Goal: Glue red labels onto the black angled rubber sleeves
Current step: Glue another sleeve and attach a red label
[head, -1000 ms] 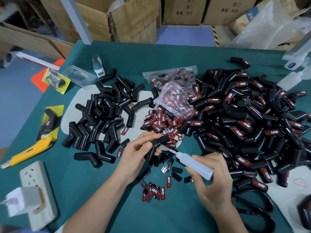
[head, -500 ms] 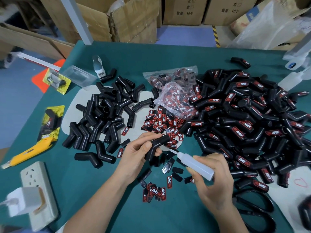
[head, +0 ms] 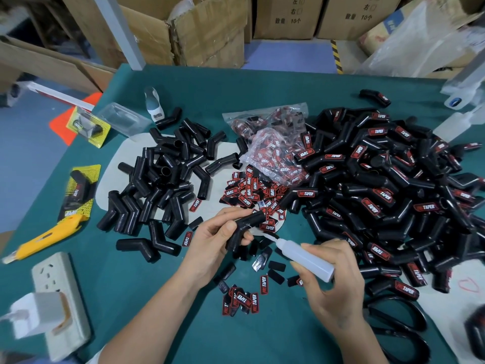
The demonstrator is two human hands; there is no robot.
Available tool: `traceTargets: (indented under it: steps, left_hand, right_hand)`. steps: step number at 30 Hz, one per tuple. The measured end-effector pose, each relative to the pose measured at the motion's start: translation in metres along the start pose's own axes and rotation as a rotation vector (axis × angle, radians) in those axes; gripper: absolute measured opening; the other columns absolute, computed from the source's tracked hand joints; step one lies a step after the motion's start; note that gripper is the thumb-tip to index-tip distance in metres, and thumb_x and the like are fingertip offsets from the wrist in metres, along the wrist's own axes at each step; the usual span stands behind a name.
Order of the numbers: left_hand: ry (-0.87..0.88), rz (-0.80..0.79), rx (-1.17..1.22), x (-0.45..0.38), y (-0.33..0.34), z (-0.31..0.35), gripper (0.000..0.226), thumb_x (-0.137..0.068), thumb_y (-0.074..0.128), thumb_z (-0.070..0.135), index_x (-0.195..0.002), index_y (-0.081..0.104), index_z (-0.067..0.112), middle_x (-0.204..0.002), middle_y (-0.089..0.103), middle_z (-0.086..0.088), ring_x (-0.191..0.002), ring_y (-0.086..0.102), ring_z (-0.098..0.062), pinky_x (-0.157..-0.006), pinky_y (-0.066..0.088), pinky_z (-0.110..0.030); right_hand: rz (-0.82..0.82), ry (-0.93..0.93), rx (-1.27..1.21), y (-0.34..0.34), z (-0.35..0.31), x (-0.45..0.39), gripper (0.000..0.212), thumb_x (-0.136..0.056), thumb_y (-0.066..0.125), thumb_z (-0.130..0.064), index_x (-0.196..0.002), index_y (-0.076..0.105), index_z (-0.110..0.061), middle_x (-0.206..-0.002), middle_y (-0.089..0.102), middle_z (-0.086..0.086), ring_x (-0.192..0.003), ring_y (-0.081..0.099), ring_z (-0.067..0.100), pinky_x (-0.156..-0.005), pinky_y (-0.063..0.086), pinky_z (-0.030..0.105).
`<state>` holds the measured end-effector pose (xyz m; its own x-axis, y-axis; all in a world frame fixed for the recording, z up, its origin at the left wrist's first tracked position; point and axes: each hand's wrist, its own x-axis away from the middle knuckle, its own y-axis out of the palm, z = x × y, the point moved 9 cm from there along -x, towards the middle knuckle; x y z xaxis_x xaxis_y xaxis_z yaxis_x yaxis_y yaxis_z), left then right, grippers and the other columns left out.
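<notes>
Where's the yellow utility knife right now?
Head view: the knife lies at the table's left edge, just beyond the power strip and left of the unlabelled sleeve pile.

Two bare forearms enter the frame from the 6 o'clock edge. The left hand (head: 212, 245) and the right hand (head: 332, 282) are both uncovered: no gloves, rings, wristbands or watch are visible on either. Fingernails are short and unpainted. At the 7 o'clock edge, near the left elbow, a small patch of white fabric shows, apparently the hem of a short sleeve (head: 95, 356).
</notes>
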<state>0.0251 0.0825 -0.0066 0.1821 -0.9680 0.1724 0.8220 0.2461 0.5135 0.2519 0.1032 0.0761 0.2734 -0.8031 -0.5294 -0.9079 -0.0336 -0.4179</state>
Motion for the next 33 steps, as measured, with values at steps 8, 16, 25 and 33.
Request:
traceTargets:
  steps: [8, 16, 25, 33]
  left_hand:
    - [-0.003, 0.016, -0.012, -0.0001, -0.0001, 0.0, 0.055, -0.083, 0.086, 0.049, -0.12, 0.079, 0.009, -0.126, 0.067, -0.003, -0.085, 0.074, -0.023, -0.081, 0.06, -0.026]
    - [0.006, 0.007, -0.012, 0.0003, -0.0004, 0.0, 0.054, -0.086, 0.084, 0.047, -0.122, 0.078, 0.008, -0.126, 0.065, -0.004, -0.086, 0.074, -0.023, -0.082, 0.06, -0.026]
    - [0.007, -0.01, 0.0, -0.0001, 0.0004, 0.0, 0.052, -0.087, 0.084, 0.044, -0.123, 0.077, 0.007, -0.126, 0.065, -0.005, -0.087, 0.074, -0.024, -0.084, 0.06, -0.026]
    - [0.015, -0.012, 0.005, 0.0004, 0.0033, 0.0028, 0.052, -0.084, 0.086, 0.044, -0.121, 0.078, 0.009, -0.124, 0.067, -0.005, -0.087, 0.074, -0.024, -0.082, 0.06, -0.026]
  right_hand:
    - [0.005, -0.015, 0.018, -0.0007, 0.0006, 0.0017, 0.027, -0.088, 0.069, -0.021, -0.114, 0.061, -0.022, -0.105, 0.056, -0.019, -0.102, 0.052, -0.009, -0.078, 0.045, 0.012]
    - [-0.002, -0.027, 0.003, 0.0002, -0.0014, 0.0018, 0.028, -0.088, 0.07, -0.021, -0.114, 0.06, -0.021, -0.11, 0.052, -0.02, -0.1, 0.054, -0.007, -0.073, 0.048, 0.016]
    - [0.023, -0.004, 0.034, -0.0023, 0.0003, 0.0008, 0.022, -0.1, 0.065, -0.037, -0.113, 0.06, -0.02, -0.1, 0.061, -0.003, -0.104, 0.052, -0.011, -0.082, 0.044, 0.009]
    - [0.033, -0.003, 0.041, -0.0033, 0.0007, -0.0001, 0.025, -0.104, 0.06, -0.042, -0.113, 0.06, -0.018, -0.1, 0.062, 0.0, -0.105, 0.052, -0.01, -0.084, 0.043, 0.007]
